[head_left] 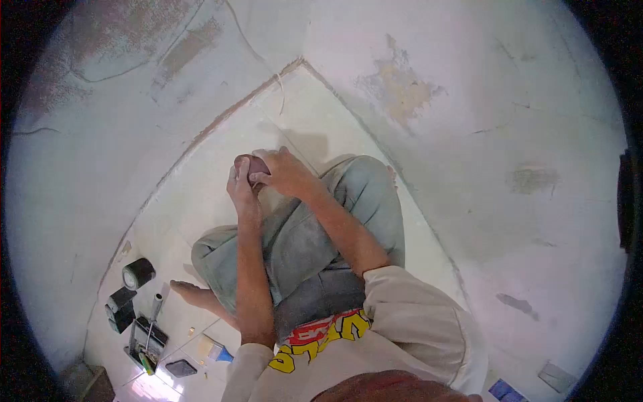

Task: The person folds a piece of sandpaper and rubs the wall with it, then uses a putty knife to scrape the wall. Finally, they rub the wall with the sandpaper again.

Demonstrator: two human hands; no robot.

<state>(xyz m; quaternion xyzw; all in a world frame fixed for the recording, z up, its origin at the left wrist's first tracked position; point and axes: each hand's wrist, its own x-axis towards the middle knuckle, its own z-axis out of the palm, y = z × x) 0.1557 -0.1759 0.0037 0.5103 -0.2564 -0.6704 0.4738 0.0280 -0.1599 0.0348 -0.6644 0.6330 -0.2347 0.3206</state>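
Both my hands are raised in front of my crossed legs [301, 234], fingers dusted with something pale. Between them is a dark reddish-brown piece [256, 166] with a rounded outline; I cannot tell whether it is folded sandpaper or a solid block. My left hand [242, 186] is wrapped round its near left side, thumb pressed on its face. From the right, my right hand [289, 173] closes on its other edge, thumb bent below it and fingers over the top. Part of the piece is hidden behind the fingers.
Pale floor tiles [221, 161] meet patchy walls in a corner ahead, where a thin cord [281, 94] hangs. To my left lie a black cylinder [138, 274], a dark box [120, 309], a black tray [157, 333] with tools, a dark flat object [181, 368] and a paintbrush [218, 351].
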